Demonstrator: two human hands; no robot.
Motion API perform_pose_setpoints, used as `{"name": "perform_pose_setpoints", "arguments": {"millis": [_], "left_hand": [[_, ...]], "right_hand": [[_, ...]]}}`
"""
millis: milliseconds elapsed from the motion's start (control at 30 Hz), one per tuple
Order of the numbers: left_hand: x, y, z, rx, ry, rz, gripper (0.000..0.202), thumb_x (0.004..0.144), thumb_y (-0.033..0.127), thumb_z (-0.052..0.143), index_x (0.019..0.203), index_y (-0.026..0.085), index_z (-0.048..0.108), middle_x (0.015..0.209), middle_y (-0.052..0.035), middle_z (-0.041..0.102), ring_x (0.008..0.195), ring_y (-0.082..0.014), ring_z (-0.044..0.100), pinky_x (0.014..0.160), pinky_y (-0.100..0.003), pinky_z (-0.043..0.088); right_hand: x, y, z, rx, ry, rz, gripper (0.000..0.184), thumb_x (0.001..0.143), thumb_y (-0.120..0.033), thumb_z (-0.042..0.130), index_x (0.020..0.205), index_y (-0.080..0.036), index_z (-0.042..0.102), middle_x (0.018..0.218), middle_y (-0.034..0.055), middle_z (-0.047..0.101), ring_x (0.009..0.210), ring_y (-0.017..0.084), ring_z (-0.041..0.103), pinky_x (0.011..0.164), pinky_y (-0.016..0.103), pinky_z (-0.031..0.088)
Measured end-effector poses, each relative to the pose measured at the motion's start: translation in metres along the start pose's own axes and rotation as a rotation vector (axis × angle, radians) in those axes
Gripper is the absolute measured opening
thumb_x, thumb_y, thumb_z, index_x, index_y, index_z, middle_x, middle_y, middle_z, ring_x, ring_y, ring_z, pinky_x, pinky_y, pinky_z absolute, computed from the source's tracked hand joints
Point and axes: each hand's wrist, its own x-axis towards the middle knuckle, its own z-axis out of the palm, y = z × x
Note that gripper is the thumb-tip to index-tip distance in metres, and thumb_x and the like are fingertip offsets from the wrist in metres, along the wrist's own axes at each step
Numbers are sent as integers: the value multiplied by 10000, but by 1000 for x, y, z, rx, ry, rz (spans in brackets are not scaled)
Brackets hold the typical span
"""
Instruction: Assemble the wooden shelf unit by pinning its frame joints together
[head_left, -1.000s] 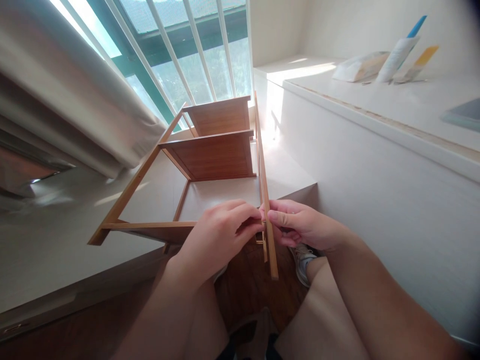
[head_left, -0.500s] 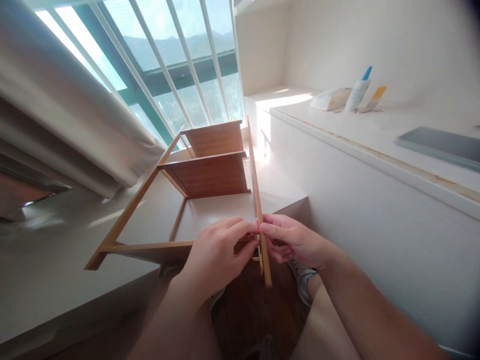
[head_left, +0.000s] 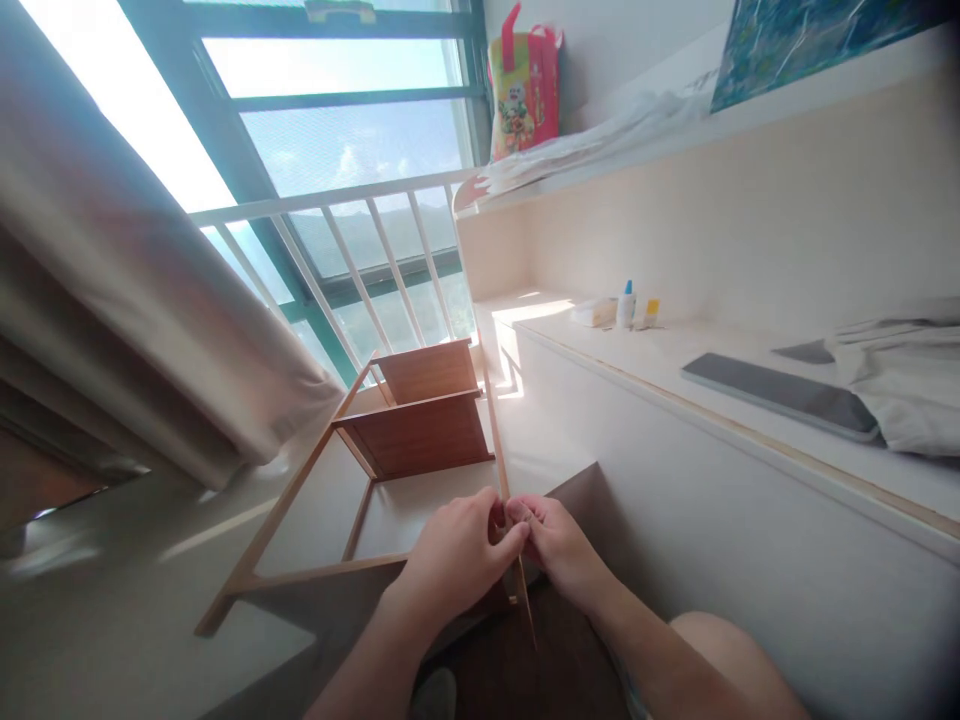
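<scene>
A small wooden shelf rack (head_left: 420,432) lies on its side on a pale window ledge (head_left: 112,610), its open frame end toward me. My left hand (head_left: 457,555) and my right hand (head_left: 553,545) meet at the rack's thin right side rail (head_left: 501,480), near its lower end. Both hands have their fingers closed in a pinch on that rail. Anything small between the fingertips is hidden.
A grey curtain (head_left: 135,310) hangs at left over the ledge. A window with white bars (head_left: 360,260) is behind the rack. At right, a raised white counter (head_left: 675,370) carries small bottles (head_left: 626,305), a dark tablet (head_left: 780,395) and cloth (head_left: 907,380). A red bag (head_left: 523,85) stands on the upper shelf.
The view has tilted upward, so the rack and hands sit lower and smaller. Both hands stay pinched on the right rail; the fingers have drawn closer together.
</scene>
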Motion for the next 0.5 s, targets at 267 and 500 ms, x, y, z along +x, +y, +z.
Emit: {"name": "perform_pose_setpoints", "arguments": {"millis": [267,500], "left_hand": [[12,-11,2,-175,-74,-28,295,910,434,498,767,205,616,801,-54,690,762,-224,613,651,-311,350],[47,-19,12,-437,-164,-135,170,887,295,603,892,132,649,886,-58,678,829,-189,623,765,-318,479]], "right_hand": [[-2,4,12,-82,312,-161,408,909,-547,553,694,-209,474,612,-40,383,571,128,327,519,262,279],[-14,18,23,12,491,-134,417,854,-619,557,770,-212,526,645,-33,505,591,145,452,559,258,395]]}}
